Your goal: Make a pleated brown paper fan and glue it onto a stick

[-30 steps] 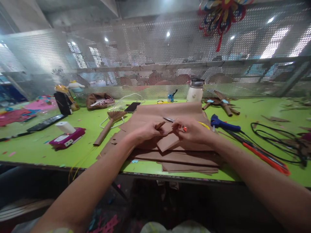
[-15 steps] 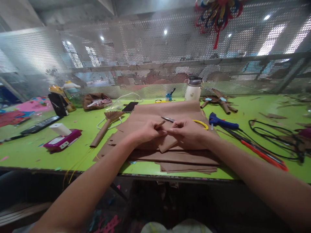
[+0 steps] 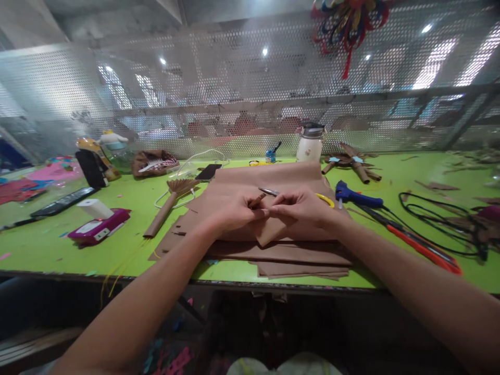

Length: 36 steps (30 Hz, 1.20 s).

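Over the stacked brown paper sheets (image 3: 238, 179), both hands pinch the same piece of brown paper (image 3: 269, 233), whose pointed corner hangs down between them. My left hand (image 3: 237, 211) is closed on its rolled left end. My right hand (image 3: 302, 207) is closed, thumb and fingertips gripping the paper close to the left fingertips. Scissors (image 3: 269, 191) with yellow handles lie on the stack just behind my right hand, which partly covers them. Left of the stack lies a rolled paper stem with a pleated fan top (image 3: 164, 208).
A blue glue gun (image 3: 357, 197), a red and black tool (image 3: 424, 247) and a black cable (image 3: 441, 232) lie at right. A white bottle (image 3: 310, 143) and rolled paper pieces (image 3: 357, 166) stand behind. At left are a purple power strip (image 3: 101, 227) and a phone (image 3: 209, 172).
The hands stay in nearly the same place, with only slight finger movement on the brown paper. The whole view has shifted very slightly.
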Tool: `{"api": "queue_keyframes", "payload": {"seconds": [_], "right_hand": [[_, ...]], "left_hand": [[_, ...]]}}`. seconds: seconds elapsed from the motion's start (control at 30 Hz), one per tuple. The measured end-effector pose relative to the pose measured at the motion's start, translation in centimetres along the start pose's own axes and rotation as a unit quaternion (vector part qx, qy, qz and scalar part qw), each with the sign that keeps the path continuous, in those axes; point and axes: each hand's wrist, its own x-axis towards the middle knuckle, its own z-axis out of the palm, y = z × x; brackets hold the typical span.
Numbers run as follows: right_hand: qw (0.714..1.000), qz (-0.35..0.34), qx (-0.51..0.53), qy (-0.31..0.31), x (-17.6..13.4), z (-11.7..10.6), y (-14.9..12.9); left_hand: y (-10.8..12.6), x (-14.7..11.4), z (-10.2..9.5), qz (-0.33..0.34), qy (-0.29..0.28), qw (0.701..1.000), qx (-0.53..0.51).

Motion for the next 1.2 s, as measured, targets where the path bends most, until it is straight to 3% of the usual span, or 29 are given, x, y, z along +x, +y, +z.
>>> {"api": "queue_keyframes", "payload": {"seconds": [0.3, 0.53, 0.7, 1.2], "right_hand": [[0.998, -0.014, -0.063, -0.001, 0.0, -0.7, 0.6], [0.999, 0.014, -0.031, -0.004, 0.2, -1.7, 0.9], [0.999, 0.011, -0.011, 0.048, 0.3, -2.8, 1.4], [0.992, 0.016, 0.086, 0.093, 0.6, -4.3, 2.1]], "left_hand": [[0.8, -0.5, -0.1, 0.035, -0.008, 0.998, 0.056], [0.4, -0.5, -0.5, 0.018, -0.008, 0.997, 0.072], [0.1, -0.5, -0.6, -0.010, 0.008, 0.997, 0.074], [-0.4, -0.4, -1.3, -0.013, 0.018, 1.000, 0.022]]}}
